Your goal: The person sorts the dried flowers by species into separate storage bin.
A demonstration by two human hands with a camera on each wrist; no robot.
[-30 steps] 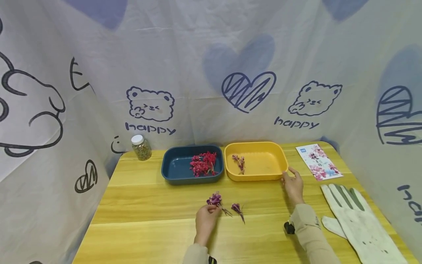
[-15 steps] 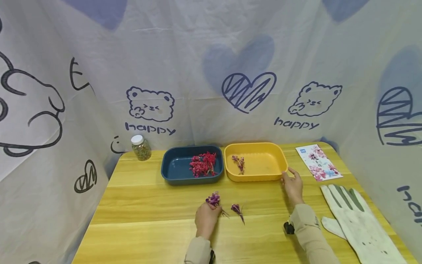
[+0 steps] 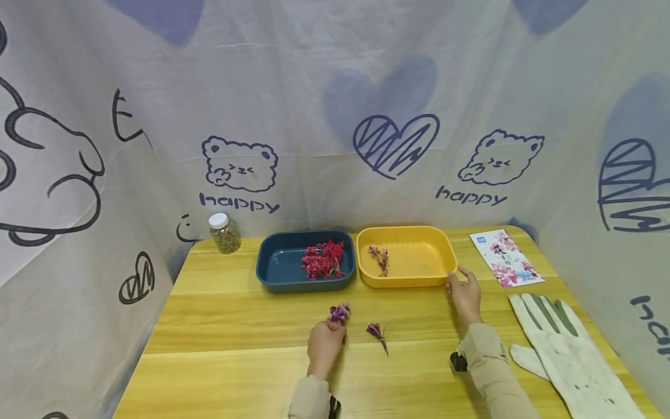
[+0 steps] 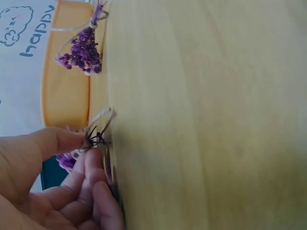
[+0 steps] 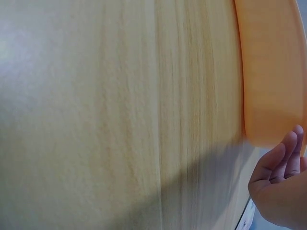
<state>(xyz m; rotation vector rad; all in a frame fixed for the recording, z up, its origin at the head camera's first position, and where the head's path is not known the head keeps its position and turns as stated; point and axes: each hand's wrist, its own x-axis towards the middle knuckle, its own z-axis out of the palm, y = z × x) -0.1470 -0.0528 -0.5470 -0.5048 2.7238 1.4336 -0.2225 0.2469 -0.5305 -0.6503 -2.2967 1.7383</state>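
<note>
My left hand [image 3: 323, 349] pinches a small bunch of purple dried flowers [image 3: 340, 313] by its stems, between thumb and fingertips, just above the table. In the left wrist view a loop of twine [image 4: 108, 115] shows at the stem ends, and the fingers hide part of the blossoms. A second twine-tied purple bunch [image 3: 374, 330] lies to the right on the wood. My right hand [image 3: 466, 295] holds the front right corner of the yellow tray [image 3: 419, 281], fingertips at its rim. One slim purple sprig [image 3: 383, 261] lies inside that tray.
Left of the yellow tray stands a dark blue tray [image 3: 282, 286] with red dried flowers [image 3: 320, 262]. A lidded glass jar [image 3: 226, 237] stands at the back left. On the right lie a flower-printed packet [image 3: 506, 256] and white work gloves [image 3: 570, 361]. Printed curtains surround the table.
My left hand has shifted slightly left, turning the bunch so its stems point down toward me rather than to the right. The right hand and the trays stay in place.
</note>
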